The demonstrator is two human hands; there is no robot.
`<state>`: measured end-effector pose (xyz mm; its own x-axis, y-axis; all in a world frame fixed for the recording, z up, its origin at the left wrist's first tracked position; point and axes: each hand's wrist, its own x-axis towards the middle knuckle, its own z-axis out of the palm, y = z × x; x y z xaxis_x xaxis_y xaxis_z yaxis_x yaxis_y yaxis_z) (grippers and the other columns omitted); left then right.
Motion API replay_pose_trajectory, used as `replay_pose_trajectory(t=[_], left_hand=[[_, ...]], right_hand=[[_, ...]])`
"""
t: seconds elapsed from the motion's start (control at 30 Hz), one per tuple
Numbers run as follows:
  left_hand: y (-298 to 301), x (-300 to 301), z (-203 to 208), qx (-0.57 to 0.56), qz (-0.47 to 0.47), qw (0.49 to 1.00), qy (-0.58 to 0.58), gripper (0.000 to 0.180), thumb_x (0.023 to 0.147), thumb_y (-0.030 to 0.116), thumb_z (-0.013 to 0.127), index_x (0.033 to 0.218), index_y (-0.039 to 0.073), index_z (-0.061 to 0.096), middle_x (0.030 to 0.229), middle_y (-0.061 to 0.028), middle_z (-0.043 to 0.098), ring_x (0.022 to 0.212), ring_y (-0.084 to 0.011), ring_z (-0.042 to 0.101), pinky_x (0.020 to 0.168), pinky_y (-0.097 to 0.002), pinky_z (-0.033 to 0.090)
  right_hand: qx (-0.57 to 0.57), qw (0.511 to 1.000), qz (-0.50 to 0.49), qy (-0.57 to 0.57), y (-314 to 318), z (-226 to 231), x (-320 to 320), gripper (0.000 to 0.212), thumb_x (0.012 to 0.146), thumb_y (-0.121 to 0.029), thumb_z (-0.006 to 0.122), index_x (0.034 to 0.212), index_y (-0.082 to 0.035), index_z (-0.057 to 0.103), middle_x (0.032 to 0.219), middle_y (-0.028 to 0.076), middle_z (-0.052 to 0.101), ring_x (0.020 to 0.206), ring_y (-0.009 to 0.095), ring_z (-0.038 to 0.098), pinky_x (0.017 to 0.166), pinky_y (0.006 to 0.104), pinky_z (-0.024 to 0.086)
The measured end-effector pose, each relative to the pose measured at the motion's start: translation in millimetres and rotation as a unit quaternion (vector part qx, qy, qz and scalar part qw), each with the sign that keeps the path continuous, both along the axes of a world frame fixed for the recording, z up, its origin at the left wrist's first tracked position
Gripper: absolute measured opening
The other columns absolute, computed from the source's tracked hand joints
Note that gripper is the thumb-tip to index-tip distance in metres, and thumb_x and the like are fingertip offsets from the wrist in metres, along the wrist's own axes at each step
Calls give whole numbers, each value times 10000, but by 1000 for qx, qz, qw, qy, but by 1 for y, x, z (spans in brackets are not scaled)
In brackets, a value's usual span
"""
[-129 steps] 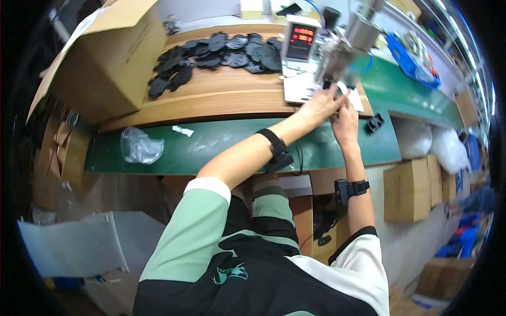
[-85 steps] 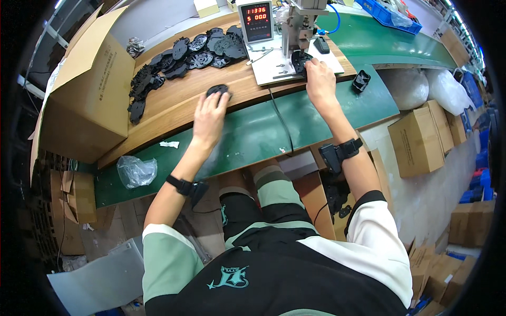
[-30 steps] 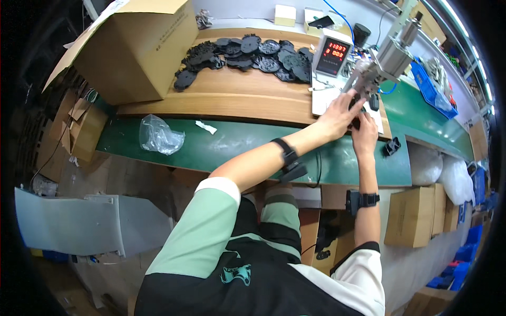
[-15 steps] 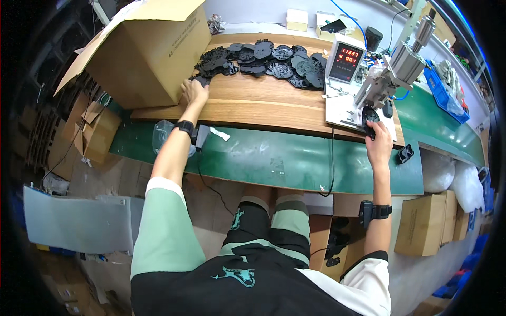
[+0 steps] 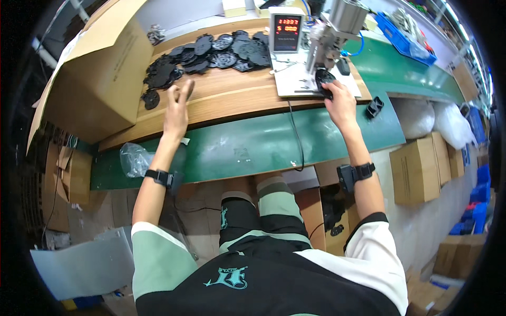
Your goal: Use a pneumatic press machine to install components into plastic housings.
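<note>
Green counter (image 5: 237,154) runs across the workspace in front of us, with a broad wooden board (image 5: 232,97) lying on it. At the board's left end stands an open carton (image 5: 95,89), and beside it spreads a heap of flat black parts (image 5: 203,52), overlapping one another; one black disc (image 5: 151,99) sits at the near left end of that heap. Toward the right we see a metal press (image 5: 340,26) over a white plate (image 5: 289,84), with a small display box (image 5: 286,39) showing red digits just to its left.

Our right hand (image 5: 342,108) is at the press, its fingers closed on the near edge of a black round part (image 5: 323,79), which lies on the plate below the press head. Our left hand (image 5: 175,117) hangs above the board close to the heap, thumb and fingers parted, with nothing visible between them; the black disc is to its left. Both our wrists wear black straps (image 5: 365,170).

Nearer us on the counter, a clear plastic bag (image 5: 135,159) lies beside our left forearm. A black hollow piece (image 5: 375,107) rests right of the board, and a dark cable (image 5: 297,131) trails from the plate over the counter's front.
</note>
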<state>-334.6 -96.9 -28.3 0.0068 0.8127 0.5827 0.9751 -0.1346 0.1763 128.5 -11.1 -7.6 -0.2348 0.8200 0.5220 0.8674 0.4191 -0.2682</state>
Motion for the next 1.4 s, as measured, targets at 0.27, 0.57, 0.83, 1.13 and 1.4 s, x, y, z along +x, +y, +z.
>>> replay_pose_trajectory(t=[0.27,0.57,0.83,1.13,1.4], left_hand=[[-11,97,9,-61,-216,974,10,661,691,-105,627,1336,32,577,1086,-149,662,1072,-339,604,990,-424,478],[33,233,34,76,-350,932,51,417,840,-15,618,1255,15,601,1273,-178,657,1233,-339,607,1080,-434,484],[86,312,21,58,-290,941,164,460,874,41,595,1333,58,571,1297,-211,650,1243,-326,614,1054,-436,486],[102,354,9,16,-254,954,160,412,880,46,588,1292,47,592,1098,-198,669,1124,-351,648,1025,-474,488],[104,351,9,-2,-254,958,133,408,872,18,580,1281,23,582,1149,-231,657,1143,-364,643,1059,-476,482]], right_hand=[[17,1000,-3,8,1,0,2,346,705,6,726,1039,-85,717,1031,89,661,1031,316,649,906,442,531],[15,978,79,190,7,18,44,267,824,-60,669,1086,-31,712,1024,160,700,965,318,685,852,375,533],[51,918,-131,370,-188,-52,65,162,907,39,621,1068,27,629,1024,129,664,973,259,644,906,359,497],[-167,895,-282,302,-311,-245,138,236,902,-50,626,1126,6,672,1063,169,686,987,312,664,908,387,510],[-458,733,-400,306,-365,-405,168,374,883,-203,664,1205,-14,686,1101,188,738,1064,297,692,928,387,517]])
